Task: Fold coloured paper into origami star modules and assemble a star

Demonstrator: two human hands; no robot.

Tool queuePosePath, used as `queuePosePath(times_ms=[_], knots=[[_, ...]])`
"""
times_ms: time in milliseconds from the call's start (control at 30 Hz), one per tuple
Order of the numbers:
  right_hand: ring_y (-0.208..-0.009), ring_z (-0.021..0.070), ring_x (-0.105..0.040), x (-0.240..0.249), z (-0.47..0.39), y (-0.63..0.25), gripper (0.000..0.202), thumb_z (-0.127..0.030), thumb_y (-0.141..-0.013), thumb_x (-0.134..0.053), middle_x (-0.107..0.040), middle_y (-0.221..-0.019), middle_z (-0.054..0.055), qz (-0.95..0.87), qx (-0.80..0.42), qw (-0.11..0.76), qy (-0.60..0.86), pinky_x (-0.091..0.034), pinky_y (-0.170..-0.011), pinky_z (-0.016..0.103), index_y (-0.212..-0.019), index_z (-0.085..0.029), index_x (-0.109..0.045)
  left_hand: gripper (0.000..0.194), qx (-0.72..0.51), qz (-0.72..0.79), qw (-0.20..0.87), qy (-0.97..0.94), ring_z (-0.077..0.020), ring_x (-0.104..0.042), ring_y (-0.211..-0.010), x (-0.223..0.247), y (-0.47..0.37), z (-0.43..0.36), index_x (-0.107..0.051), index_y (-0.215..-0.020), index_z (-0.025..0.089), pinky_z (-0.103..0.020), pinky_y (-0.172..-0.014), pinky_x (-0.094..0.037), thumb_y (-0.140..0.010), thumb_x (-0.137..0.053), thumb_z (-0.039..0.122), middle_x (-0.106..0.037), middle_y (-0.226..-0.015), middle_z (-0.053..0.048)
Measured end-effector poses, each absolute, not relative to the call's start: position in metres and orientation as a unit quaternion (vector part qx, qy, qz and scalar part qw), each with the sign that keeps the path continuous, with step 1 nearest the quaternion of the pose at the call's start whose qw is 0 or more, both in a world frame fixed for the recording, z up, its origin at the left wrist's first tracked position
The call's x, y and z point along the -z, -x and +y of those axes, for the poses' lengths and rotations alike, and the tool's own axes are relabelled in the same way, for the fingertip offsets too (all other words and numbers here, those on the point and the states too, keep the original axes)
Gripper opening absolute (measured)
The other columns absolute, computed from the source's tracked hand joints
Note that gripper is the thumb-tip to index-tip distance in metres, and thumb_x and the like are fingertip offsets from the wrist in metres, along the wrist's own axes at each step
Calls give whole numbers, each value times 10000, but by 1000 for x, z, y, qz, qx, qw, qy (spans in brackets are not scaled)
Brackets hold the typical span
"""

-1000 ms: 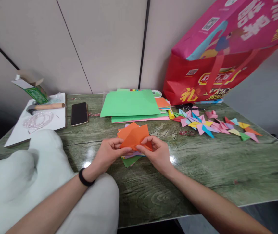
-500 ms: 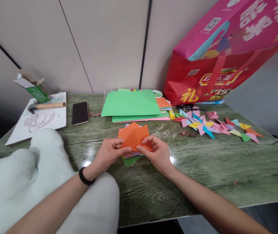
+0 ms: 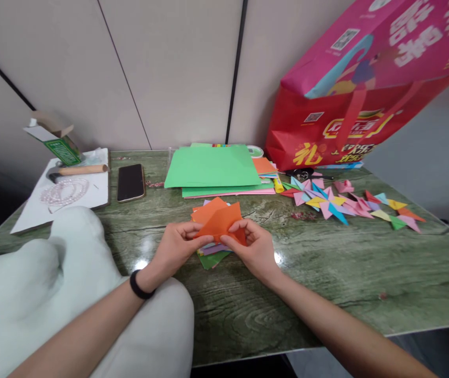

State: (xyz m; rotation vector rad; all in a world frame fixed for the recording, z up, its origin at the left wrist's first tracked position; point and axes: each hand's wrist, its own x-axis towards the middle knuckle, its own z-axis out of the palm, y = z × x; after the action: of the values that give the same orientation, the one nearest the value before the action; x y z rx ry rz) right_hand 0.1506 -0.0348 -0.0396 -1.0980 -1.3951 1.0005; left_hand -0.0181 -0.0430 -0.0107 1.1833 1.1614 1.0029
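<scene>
An orange sheet of paper (image 3: 221,220) is held up between both hands, its lower edge bent under the thumbs. My left hand (image 3: 179,242) pinches its left side with thumb and fingers. On the right side, my right hand (image 3: 254,242) grips it the same way, thumb pointing inward. Beneath lies a small stack of coloured paper squares (image 3: 212,261), with orange, purple and green edges showing; the held sheet and the hands cover most of it.
Behind the hands lie large green sheets (image 3: 212,168) and a yellow glue stick (image 3: 277,184). Folded paper stars (image 3: 329,202) spread to the right, before a red gift bag (image 3: 322,126). On the left are a phone (image 3: 130,182), a hammer (image 3: 78,170) and a white plush (image 3: 78,262).
The lower edge of the orange sheet has lifted slightly, and more of the purple paper below shows. Both hands keep their hold, nearly still.
</scene>
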Motion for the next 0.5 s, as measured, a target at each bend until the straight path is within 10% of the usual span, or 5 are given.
queuePosePath(times_ms=[500], knots=[[-661,144,-556,41,-31,-151,210,-265,-605,-726,-604,-720,-1,-562,-454,526,449,-433,-602,256,-725,-192,-569,121,-403,513,500,-570,-142,-630,-682,10,18,-42,-708,-750,134,-191,-599,-470,-676,-669,221,-721,-772,-30]])
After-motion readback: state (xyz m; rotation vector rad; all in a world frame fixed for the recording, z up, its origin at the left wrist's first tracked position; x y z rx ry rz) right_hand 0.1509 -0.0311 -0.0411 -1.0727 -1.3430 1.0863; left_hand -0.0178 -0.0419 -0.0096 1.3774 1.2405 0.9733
